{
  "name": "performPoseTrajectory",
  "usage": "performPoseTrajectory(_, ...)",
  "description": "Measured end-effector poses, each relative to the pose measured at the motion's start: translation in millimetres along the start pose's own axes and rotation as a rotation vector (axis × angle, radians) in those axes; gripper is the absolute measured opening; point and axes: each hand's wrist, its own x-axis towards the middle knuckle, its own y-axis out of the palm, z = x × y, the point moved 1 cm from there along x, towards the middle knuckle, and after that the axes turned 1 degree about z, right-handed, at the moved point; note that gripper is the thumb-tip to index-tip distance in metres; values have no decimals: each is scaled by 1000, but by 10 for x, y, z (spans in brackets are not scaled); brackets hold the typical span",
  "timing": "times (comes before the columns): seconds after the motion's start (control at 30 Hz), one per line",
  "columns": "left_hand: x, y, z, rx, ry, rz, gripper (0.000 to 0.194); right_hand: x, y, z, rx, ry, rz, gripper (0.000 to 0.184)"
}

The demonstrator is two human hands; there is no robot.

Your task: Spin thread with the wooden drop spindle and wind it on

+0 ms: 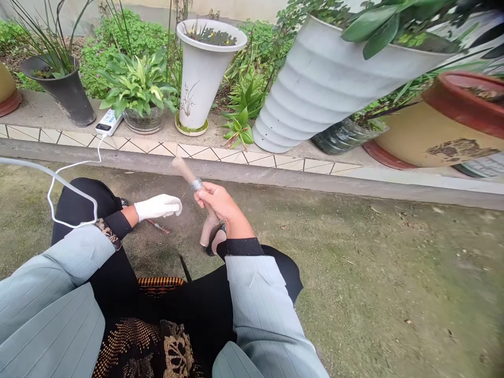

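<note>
My right hand (218, 202) is bare and closed round a wooden stick (185, 170) that slants up to the left; a band of thin wire is wound on it just above my fingers. My left hand (158, 206) wears a white glove, its fingers drawn together, and seems to pinch a thin wire running towards the stick. A small reddish tool (158, 226) lies on the ground below the gloved hand. I am sitting low, with my knees in black trousers on either side.
A tiled ledge (236, 152) ahead carries plant pots: a dark pot (66, 89), a tall white vase (202, 68), a big ribbed white pot (326, 79), a tan and red pot (444, 123). A white power strip (108, 122) lies there, its cable trailing left. Mossy concrete ground spreads right.
</note>
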Motion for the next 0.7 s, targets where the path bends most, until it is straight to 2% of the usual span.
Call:
performPoseTrajectory(0.07,-11,52,-46,-33,20,72,43,47,-34,-47,-98,51,-170,27)
performPoseTrajectory(0.13,-31,42,-101,33,32,75,43,70,-49,-87,-404,169,-179,21)
performPoseTrajectory(0.17,-43,17,-122,94,33,51,41,68,-45,-100,-564,228,-107,18)
performPoseTrajectory(0.23,-68,-50,-141,210,27,-10,37,41,-9,-108,-750,322,191,12)
performPoseTrajectory(0.27,-80,-79,-138,231,22,-15,35,16,17,-103,-741,350,383,12)
performPoseTrajectory(0.33,-97,-108,-113,158,-7,46,34,-38,62,-72,-575,347,716,20)
performPoseTrajectory(0.37,-100,-108,-96,88,-25,92,35,-58,74,-50,-467,314,812,26)
performPoseTrajectory(0.4,-98,-102,-81,17,-41,118,36,-70,76,-29,-368,272,855,32)
performPoseTrajectory(0.5,-64,-71,-50,-87,-43,53,40,-72,46,9,-181,170,776,43)
performPoseTrajectory(0.57,-34,-46,-40,-117,-42,1,44,-64,29,12,-114,155,682,42)
performPoseTrajectory(0.7,-19,-1,-35,-209,-38,-1,48,-48,23,12,28,99,455,37)
